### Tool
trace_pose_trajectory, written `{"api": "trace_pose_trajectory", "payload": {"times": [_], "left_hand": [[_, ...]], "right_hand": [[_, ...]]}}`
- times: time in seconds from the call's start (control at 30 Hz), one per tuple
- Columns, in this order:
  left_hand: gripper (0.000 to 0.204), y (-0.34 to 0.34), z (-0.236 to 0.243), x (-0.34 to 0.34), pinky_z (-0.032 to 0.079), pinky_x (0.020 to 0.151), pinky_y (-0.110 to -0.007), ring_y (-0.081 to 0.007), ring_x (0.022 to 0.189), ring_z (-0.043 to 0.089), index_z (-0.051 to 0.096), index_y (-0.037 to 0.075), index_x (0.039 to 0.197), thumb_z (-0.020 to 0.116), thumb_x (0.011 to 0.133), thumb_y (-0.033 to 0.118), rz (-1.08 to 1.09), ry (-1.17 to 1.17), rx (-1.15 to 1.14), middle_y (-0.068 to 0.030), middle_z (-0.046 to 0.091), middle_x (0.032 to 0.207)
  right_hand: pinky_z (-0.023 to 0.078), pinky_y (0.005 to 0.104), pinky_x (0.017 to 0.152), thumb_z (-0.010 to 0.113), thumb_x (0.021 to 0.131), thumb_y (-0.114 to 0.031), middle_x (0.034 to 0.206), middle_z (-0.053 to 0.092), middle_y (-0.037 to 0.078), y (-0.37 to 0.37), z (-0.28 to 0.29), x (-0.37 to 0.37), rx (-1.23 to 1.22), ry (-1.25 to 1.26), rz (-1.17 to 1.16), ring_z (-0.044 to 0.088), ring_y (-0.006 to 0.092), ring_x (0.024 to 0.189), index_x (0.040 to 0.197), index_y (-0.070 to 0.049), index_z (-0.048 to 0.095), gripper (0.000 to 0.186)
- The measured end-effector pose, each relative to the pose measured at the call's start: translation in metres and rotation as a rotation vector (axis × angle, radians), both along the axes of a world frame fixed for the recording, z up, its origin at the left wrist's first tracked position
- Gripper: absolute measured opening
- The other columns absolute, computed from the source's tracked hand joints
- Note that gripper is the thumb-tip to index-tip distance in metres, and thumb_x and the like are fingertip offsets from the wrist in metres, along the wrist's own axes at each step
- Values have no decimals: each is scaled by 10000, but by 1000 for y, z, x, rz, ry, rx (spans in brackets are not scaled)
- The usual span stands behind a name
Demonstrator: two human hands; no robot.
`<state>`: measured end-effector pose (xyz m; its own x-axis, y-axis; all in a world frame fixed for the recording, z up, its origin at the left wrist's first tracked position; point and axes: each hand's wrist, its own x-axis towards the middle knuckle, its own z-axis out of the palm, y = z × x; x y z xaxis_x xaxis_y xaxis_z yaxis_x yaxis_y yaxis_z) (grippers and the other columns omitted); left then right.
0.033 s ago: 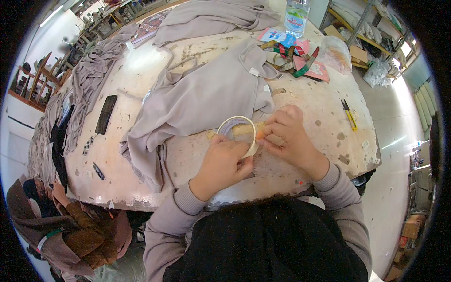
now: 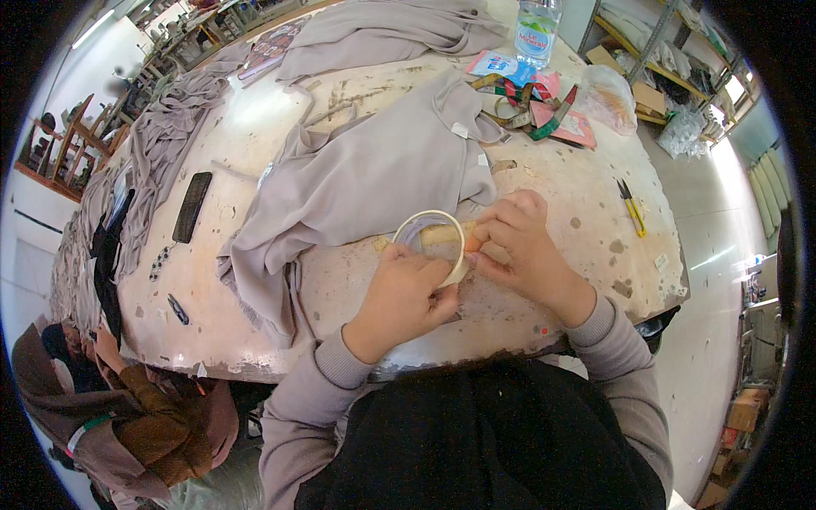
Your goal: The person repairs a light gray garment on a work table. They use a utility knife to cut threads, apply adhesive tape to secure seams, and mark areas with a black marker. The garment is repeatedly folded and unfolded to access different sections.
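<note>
Nothing measurable has moved since the earlier frame: both hands and the tape roll (image 2: 433,242) sit in the same spots, so the work on the roll is unchanged, with the hands seemingly picking at its free end.

Left hand (image 2: 406,293): comes up from the lower edge, wrist slightly bent, fingers curled around the near rim of the roll. Grip is closed on the roll, steadying it upright on its edge.

Right hand (image 2: 520,246): angled inward from the right, fingers bunched tight, tips pinching at the right side of the roll where a short tan strip of tape shows. Narrow pinch; whether the loose end is actually caught cannot be told.

Location: the roll stands on the worn worktable (image 2: 586,221), near its front edge, just beside the hem of a grey garment (image 2: 374,178) spread flat.

Surroundings: a dark flat phone-like object (image 2: 192,206) lies left, well apart. A yellow-handled tool (image 2: 631,206) lies right. A measuring tape (image 2: 518,106) and water bottle (image 2: 538,30) sit at the far side. Another person (image 2: 110,399) is seated at lower left.
</note>
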<state>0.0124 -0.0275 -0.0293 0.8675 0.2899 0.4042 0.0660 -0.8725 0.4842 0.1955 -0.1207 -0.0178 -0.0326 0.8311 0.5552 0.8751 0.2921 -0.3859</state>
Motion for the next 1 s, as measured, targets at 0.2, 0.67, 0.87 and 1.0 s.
{"api": "trace_pose_trajectory", "payload": {"times": [0.2,0.67,0.87,1.0], "left_hand": [[135,4,4,5,417,562,-383,-313,575,549,556,40,746,570,781,169,24,-17,-421,-110,573,640],[249,15,0,-3,432,616,-462,-382,616,552,583,21,780,457,855,222,126,156,-421,-175,571,630],[283,7,0,3,414,589,-451,-388,572,519,583,9,767,439,879,225,131,139,-235,-190,552,636],[346,1,7,1,390,500,-417,-309,488,493,572,14,750,404,914,268,11,-144,-209,-169,550,623]], "right_hand": [[259,452,937,689,700,-197,944,533,6,2,1,-4,16,14,-27,438,243,1028,889,-167,582,220],[157,555,1010,691,659,-228,1045,550,-4,-7,5,-12,232,-159,-222,413,306,1125,758,-162,600,150],[121,559,1032,710,660,-225,1133,523,59,-7,3,1,98,-62,-225,359,331,1191,766,-151,607,166],[193,482,1037,660,744,-224,1173,500,80,-6,-11,37,168,46,-235,375,301,1186,870,-97,557,206]]}}
